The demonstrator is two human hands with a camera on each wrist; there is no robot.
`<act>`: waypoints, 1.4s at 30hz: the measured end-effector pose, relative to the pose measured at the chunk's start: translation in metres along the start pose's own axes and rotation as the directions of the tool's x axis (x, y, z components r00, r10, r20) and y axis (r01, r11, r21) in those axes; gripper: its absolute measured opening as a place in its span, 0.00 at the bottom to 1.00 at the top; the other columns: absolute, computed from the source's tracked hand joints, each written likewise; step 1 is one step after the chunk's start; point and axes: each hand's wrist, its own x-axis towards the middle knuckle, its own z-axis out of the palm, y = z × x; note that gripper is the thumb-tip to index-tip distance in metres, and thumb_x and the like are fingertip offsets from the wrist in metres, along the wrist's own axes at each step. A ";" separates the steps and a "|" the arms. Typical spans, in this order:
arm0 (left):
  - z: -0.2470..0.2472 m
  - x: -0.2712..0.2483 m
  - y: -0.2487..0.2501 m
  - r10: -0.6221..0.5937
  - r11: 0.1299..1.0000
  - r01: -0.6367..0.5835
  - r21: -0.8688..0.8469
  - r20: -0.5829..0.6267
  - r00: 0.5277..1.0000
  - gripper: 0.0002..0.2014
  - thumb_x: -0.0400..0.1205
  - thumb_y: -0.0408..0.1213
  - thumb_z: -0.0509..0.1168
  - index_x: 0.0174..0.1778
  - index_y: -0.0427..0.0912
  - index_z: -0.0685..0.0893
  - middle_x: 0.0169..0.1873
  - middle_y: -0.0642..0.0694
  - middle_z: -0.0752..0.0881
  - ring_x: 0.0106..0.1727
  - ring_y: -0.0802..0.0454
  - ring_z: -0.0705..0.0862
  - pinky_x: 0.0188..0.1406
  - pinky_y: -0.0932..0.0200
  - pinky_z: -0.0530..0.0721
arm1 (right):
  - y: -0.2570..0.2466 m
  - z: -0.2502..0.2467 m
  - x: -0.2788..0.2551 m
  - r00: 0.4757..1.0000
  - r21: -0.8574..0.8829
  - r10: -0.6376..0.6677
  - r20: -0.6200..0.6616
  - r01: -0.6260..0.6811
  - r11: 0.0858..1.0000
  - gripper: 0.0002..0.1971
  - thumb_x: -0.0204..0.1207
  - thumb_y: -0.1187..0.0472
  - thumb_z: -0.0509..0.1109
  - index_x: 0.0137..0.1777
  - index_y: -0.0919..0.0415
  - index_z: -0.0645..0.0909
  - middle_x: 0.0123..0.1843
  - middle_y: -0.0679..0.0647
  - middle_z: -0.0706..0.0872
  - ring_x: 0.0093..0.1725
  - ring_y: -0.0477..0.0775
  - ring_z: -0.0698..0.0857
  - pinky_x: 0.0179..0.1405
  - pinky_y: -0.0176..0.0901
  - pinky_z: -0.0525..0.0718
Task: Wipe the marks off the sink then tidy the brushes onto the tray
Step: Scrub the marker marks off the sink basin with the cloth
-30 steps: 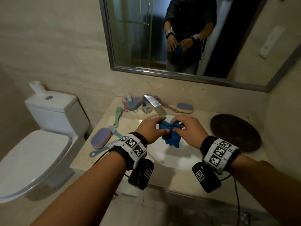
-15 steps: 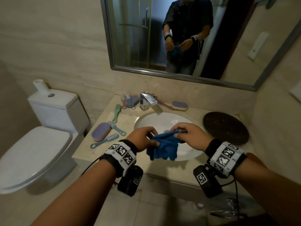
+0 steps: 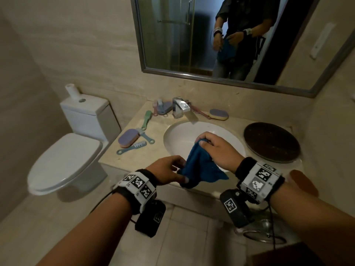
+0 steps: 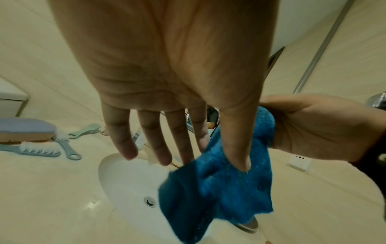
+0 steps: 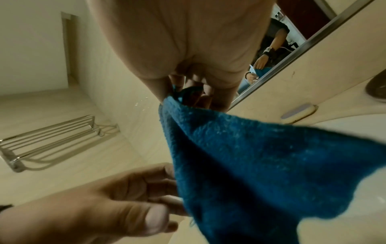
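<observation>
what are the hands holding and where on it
Both hold the blue cloth over the sink. The right hand grips its bunched upper end; the left hand pinches its lower edge between thumb and fingers.

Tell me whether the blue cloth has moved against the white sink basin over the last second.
Yes. The blue cloth has come toward the person, from mid-basin to the near rim of the white sink basin, and opened out.
</observation>
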 end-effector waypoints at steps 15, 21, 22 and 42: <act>-0.050 -0.005 0.007 0.245 0.925 -0.286 -0.250 -0.184 0.952 0.09 0.70 0.56 0.69 0.40 0.58 0.83 0.43 0.40 0.87 0.47 0.41 0.85 0.52 0.43 0.83 | -0.038 0.025 0.019 0.998 0.156 0.058 0.024 -0.061 0.986 0.08 0.78 0.61 0.68 0.55 0.61 0.77 0.33 0.49 0.80 0.33 0.44 0.80 0.33 0.39 0.77; -0.069 -0.010 -0.003 0.231 0.919 -0.287 -0.270 -0.222 0.947 0.10 0.82 0.36 0.65 0.35 0.47 0.75 0.33 0.50 0.79 0.37 0.52 0.78 0.40 0.53 0.76 | -0.033 0.040 0.017 0.960 -0.064 0.223 0.169 -0.215 0.975 0.17 0.69 0.63 0.77 0.56 0.59 0.77 0.42 0.52 0.83 0.38 0.47 0.84 0.32 0.35 0.82; -0.072 -0.010 -0.005 0.223 0.919 -0.284 -0.274 -0.234 0.947 0.11 0.81 0.35 0.65 0.34 0.47 0.73 0.31 0.50 0.77 0.35 0.54 0.76 0.37 0.58 0.74 | -0.030 0.042 0.018 0.963 -0.104 0.225 0.150 -0.211 0.972 0.12 0.71 0.64 0.76 0.52 0.60 0.79 0.38 0.51 0.83 0.36 0.47 0.83 0.33 0.37 0.82; -0.118 -0.022 -0.030 0.138 0.990 -0.124 0.063 -0.312 0.940 0.08 0.76 0.42 0.72 0.32 0.52 0.83 0.33 0.54 0.84 0.42 0.52 0.83 0.44 0.59 0.80 | -0.035 0.012 0.033 0.993 -0.227 0.044 -0.110 -0.068 0.972 0.04 0.70 0.61 0.77 0.44 0.57 0.87 0.38 0.48 0.85 0.38 0.41 0.80 0.31 0.18 0.75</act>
